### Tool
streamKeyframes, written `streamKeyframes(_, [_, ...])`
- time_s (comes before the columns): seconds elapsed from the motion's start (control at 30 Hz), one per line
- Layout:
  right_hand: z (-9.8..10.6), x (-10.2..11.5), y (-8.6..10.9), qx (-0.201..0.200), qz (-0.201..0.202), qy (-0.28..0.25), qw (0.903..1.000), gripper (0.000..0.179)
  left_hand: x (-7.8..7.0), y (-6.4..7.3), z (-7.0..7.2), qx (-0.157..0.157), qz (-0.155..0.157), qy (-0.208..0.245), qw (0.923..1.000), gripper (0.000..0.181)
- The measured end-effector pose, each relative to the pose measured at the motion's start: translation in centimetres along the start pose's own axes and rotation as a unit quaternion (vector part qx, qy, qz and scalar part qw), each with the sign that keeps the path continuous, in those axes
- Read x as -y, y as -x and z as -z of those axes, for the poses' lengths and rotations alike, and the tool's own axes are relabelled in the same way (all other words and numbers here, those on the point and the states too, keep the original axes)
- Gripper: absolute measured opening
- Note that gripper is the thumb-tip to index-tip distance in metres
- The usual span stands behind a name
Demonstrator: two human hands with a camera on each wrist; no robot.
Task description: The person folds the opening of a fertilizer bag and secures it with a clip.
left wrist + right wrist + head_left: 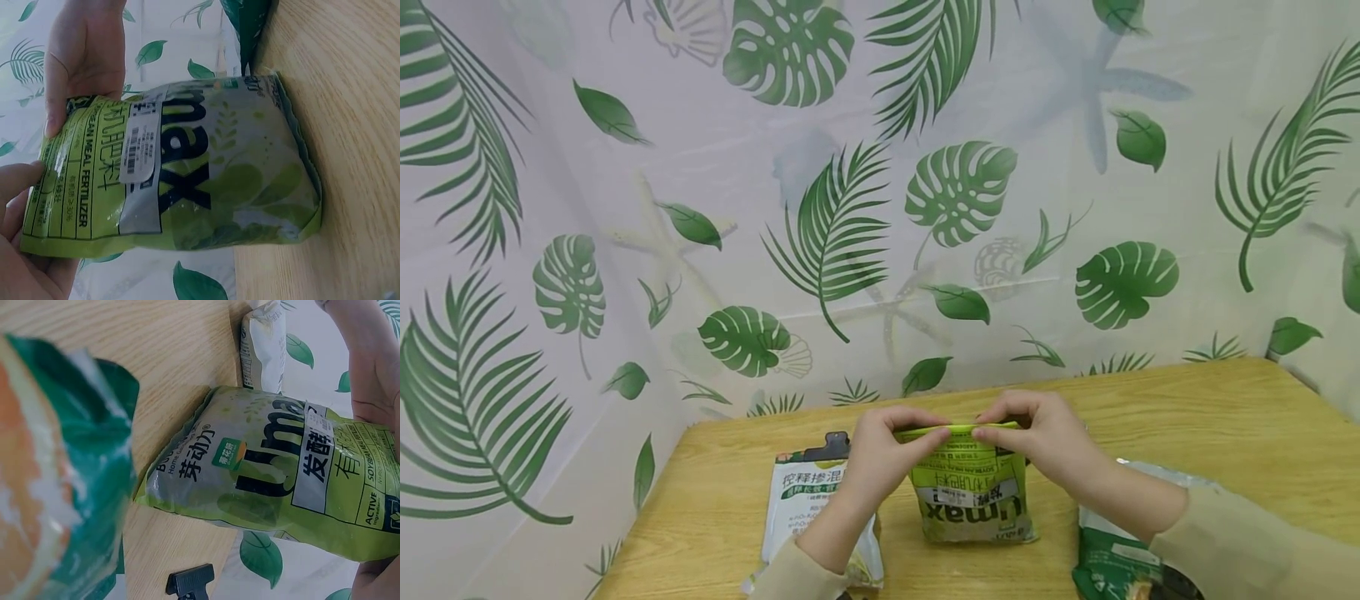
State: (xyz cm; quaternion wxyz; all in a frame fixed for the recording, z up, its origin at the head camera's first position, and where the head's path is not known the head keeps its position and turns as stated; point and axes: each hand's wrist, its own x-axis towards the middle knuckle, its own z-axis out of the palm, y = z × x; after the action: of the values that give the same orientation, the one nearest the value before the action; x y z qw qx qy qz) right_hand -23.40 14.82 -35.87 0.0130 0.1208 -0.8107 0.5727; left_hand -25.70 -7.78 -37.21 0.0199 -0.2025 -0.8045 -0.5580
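Note:
A lime-green and clear bag of soybean meal fertilizer stands upside down on the wooden table, its printing inverted in the head view. My left hand pinches the left part of its top edge between thumb and fingers. At the right part, my right hand pinches the same edge. Both thumbs lie on the near face. In the left wrist view the bag shows a white barcode sticker. Some fingers are hidden behind the bag.
Left of the bag lies a white printed bag with a black clip at its top. A dark green bag sits to the right, partly under my right forearm. Another black clip rests on the table. Leaf-patterned cloth hangs behind.

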Motion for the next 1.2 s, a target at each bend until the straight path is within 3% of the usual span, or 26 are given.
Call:
streamKeyframes(0.3, [0.0, 0.1, 0.1, -0.008, 0.002, 0.013, 0.9999, 0.014, -0.5, -0.2, -0.2, -0.013, -0.012, -0.022, 0.9996, 0.009])
streamKeyframes(0.53, [-0.4, 0.1, 0.2, -0.009, 0.002, 0.008, 0.9999, 0.014, 0.1, -0.2, -0.2, -0.012, -0.002, -0.016, 0.9998, 0.010])
streamKeyframes(0.73, [-0.4, 0.1, 0.5, -0.011, -0.016, 0.001, 0.9998, 0.017, 0.8, -0.2, 0.1, 0.011, -0.001, 0.018, 0.9998, 0.015])
streamKeyframes(1.03, [-0.5, 0.1, 0.6, -0.011, -0.037, 0.001, 0.9993, 0.018, 1.3, 0.1, 0.7, 0.025, 0.050, 0.091, 0.9943, 0.022])
streamKeyframes(1.2, [-0.5, 0.0, 0.6, -0.013, -0.043, 0.005, 0.9990, 0.018, 1.4, 0.1, 0.9, 0.017, 0.064, 0.098, 0.9929, 0.023])
